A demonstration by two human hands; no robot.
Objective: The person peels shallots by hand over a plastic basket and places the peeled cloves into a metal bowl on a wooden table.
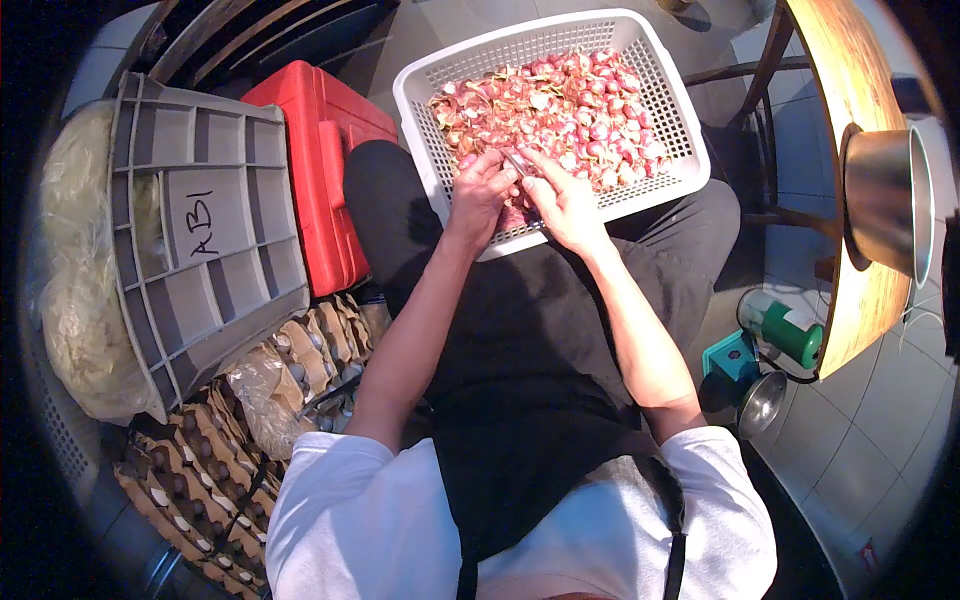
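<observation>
Fingers (pixel 544 166) bent inward, left hand (pixel 475 200) beside right hand (pixel 567 206), grip unclear, round glossy pinkish-red shallots (pixel 602 130)

Appears to be a kitchen or similar food-preparation area; cannot be classed with certainty as domestic or commercial. Judged by a white perforated basket (pixel 655 193) of red shallots (pixel 600 110), brown egg trays (pixel 195 450), a grey crate (pixel 205 235) lettered ABI and a metal pot (pixel 880 200) at a wooden counter (pixel 855 80). Supported further by a black apron (pixel 530 420) and tiled flooring (pixel 860 440).

L hand (pixel 480 196) nr R hand (pixel 562 200), over shallots (pixel 598 115), wht basket (pixel 681 112) on lap
</observation>
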